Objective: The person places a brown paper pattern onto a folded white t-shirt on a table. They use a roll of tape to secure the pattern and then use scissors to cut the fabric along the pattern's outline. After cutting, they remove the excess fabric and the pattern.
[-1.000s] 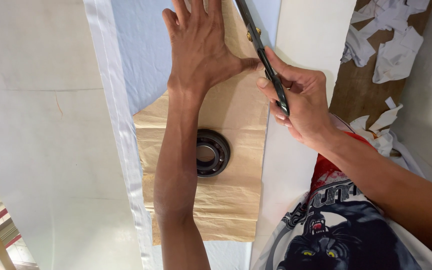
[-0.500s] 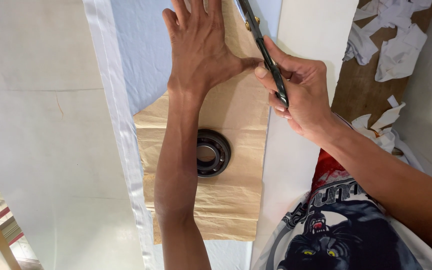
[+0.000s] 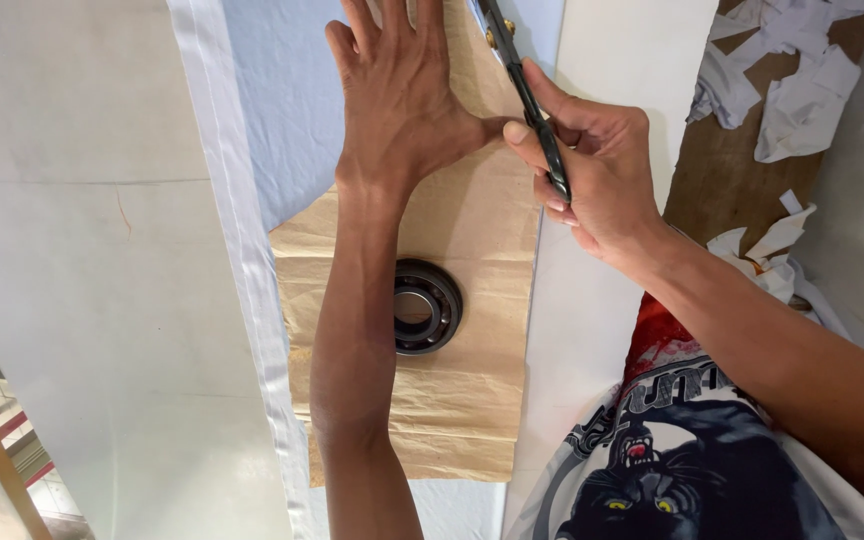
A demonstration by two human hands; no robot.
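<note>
Right hand [image 3: 592, 165] has edged the scissors [image 3: 527, 90] slightly up-frame, fingers clamped on the handles; left hand [image 3: 402, 100], fingers spread, flattens the paper [image 3: 462, 400] above the bearing [image 3: 427, 305]. Blades near thumb: risk of a nick.

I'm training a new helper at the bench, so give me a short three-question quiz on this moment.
1. True or false: the left hand lies flat, fingers spread, on the brown paper.
2. What does the right hand hold? A) a brush B) black scissors C) a hammer
3. Fill in: the metal ring with balls inside, lying on the paper beside the left forearm, is a ______.

Key
1. True.
2. B, the scissors, at the paper's right edge.
3. Bearing. Torn white paper scraps lie off to the right on the wooden surface.
</note>
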